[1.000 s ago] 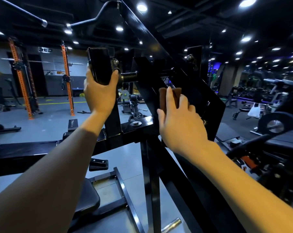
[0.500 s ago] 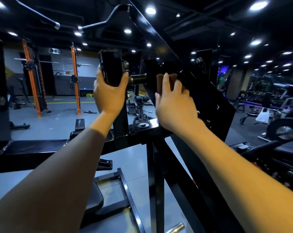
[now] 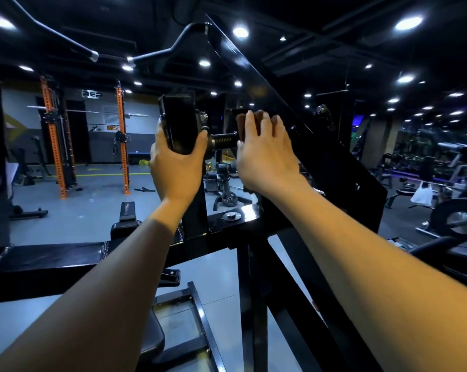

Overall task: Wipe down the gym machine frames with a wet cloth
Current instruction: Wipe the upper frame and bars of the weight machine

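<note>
A black gym machine frame point(image 3: 331, 167) rises in front of me, with a slanted beam running up to the left. My left hand point(image 3: 177, 162) grips the black square post point(image 3: 178, 122) from below, thumb on its right side. My right hand point(image 3: 264, 154) presses a brown cloth point(image 3: 243, 123) flat against the slanted black plate, fingers straight and spread over it. Most of the cloth is hidden under my fingers. A threaded bolt point(image 3: 223, 142) spans the gap between the post and the plate.
A horizontal black beam point(image 3: 52, 261) crosses below my arms, with a padded seat point(image 3: 151, 342) and floor frame beneath. Orange racks point(image 3: 52, 135) stand at the back left. A weight plate point(image 3: 457, 221) and other machines fill the right side. Curved bar handles point(image 3: 160, 52) hang overhead.
My right hand has slid the cloth upward along the slanted plate, from beside the lower bracket to level with the top of the post. My left hand keeps its grip on the post.
</note>
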A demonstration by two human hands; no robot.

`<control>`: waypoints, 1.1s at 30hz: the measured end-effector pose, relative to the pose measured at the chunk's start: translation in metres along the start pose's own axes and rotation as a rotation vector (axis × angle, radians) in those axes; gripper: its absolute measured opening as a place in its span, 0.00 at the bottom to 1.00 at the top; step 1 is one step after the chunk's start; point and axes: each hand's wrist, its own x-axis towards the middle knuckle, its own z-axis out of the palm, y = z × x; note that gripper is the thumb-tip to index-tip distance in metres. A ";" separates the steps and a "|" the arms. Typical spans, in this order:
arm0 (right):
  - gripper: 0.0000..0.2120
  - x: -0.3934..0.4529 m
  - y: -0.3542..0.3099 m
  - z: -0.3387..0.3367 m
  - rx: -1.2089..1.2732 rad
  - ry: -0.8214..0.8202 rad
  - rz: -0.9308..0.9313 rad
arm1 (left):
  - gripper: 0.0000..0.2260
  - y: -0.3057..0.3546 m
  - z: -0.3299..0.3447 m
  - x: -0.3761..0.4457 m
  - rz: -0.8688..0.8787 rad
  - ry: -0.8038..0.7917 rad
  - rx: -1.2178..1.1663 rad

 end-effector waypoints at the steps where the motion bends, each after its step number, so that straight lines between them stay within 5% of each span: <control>1: 0.34 0.015 -0.005 0.000 -0.004 -0.003 -0.015 | 0.38 -0.001 0.000 0.001 0.006 0.004 0.005; 7: 0.33 0.042 -0.011 -0.003 0.012 -0.041 -0.077 | 0.38 0.001 -0.002 0.001 0.016 0.003 0.012; 17: 0.34 -0.098 0.028 -0.016 -0.075 -0.019 -0.043 | 0.40 0.007 -0.006 -0.001 -0.016 -0.036 -0.012; 26: 0.31 -0.021 0.012 -0.017 0.146 -0.080 -0.028 | 0.38 0.002 -0.004 0.001 -0.002 0.001 0.000; 33: 0.31 -0.058 0.023 -0.016 0.110 -0.065 0.027 | 0.39 0.004 -0.005 0.001 -0.020 -0.023 0.009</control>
